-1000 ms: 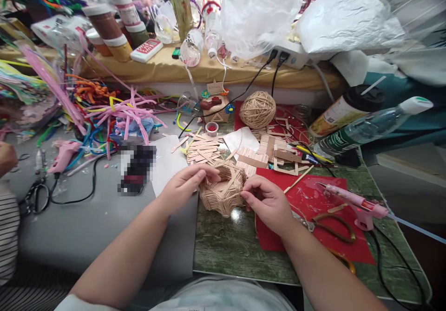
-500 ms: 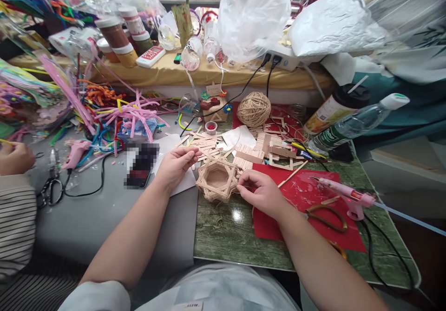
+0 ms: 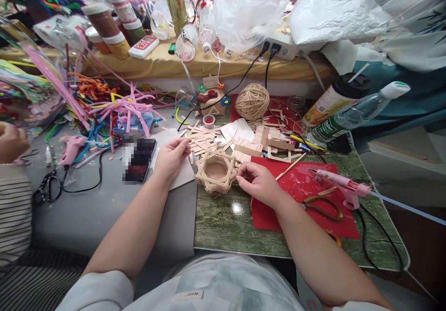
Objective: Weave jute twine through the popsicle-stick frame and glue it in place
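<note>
Since a second ago, our left hand shifts off the star-shaped twine basket, its grip pressed together. Our right hand sits at its edge, perhaps steadying it on the desk; whether it pinches anything, we cannot tell.

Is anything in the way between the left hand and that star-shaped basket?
Nothing visible blocks it. Between the left hand and the basket is a small open gap; paper lies flat below, and sticks lie low, mostly behind. Anything very fine would be too small to tell.
</note>
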A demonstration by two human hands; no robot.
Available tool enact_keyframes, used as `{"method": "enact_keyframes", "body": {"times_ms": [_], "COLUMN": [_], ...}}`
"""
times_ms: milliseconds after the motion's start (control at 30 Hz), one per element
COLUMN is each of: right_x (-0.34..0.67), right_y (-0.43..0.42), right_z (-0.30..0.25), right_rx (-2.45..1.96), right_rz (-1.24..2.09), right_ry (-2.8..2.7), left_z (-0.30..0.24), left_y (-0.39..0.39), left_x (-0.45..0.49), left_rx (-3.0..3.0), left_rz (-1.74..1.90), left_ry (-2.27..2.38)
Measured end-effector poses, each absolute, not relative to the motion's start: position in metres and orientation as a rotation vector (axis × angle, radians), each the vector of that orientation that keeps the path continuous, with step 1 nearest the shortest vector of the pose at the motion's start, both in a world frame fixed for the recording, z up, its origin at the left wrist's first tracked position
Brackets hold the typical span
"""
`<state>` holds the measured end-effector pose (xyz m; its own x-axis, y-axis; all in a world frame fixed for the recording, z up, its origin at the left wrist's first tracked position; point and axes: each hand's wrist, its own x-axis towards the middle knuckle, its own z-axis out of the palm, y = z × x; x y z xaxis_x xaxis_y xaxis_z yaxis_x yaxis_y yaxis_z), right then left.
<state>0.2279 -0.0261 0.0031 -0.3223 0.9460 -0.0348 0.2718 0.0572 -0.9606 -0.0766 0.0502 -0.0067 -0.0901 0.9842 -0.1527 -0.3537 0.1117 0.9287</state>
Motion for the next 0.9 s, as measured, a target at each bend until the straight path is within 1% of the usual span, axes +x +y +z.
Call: {"method": "enact_keyframes", "body": {"times_ms": [200, 467, 900], "right_x": [0.227, 0.228, 0.226], "right_y": [-0.027, -0.028, -0.027], "right_z": [0.003, 0.0, 0.011], "right_rx": [-1.227, -1.205, -1.27], "right_rz": [1.316, 1.311, 1.273], "right_ry": [-1.675, -1.714, -1.817], "left_z": [-0.001, -0.008, -0.009], "left_y": [0.05, 0.049, 0.046], "left_x": [-0.077, -0.076, -0.076], "left_rx": [0.778, 0.804, 0.837], "left_rz": [1.348, 1.316, 1.236], "left_ry": [0.974, 1.035, 1.072]}}
